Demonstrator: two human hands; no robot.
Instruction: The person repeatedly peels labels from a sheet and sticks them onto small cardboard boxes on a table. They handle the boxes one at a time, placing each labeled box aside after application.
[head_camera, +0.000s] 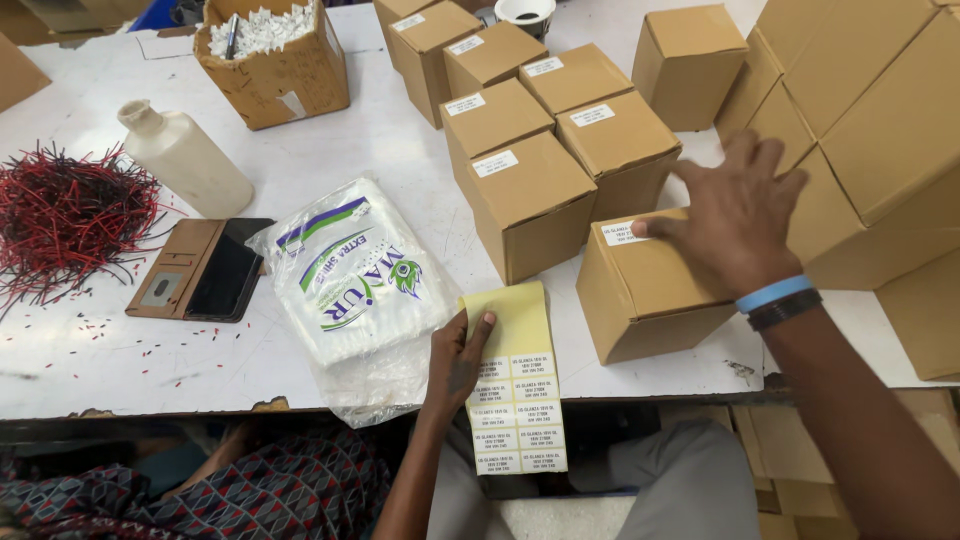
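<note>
My right hand (735, 215) lies flat on top of a small brown cardboard box (650, 295) at the table's front edge, its thumb on a white label stuck at the box's top corner. My left hand (458, 358) pinches a yellow backing strip of white printed labels (515, 385) that hangs over the table's edge. Behind the box stand two rows of alike small boxes (530, 130), each bearing a white label.
A printed white plastic bag (355, 285) lies left of the strip. Further left are a phone in a brown wallet case (205, 270), a white bottle (185, 160) and a heap of red wires (65, 220). An open carton (275, 65) of white parts stands behind. Larger stacked boxes (870, 130) fill the right side.
</note>
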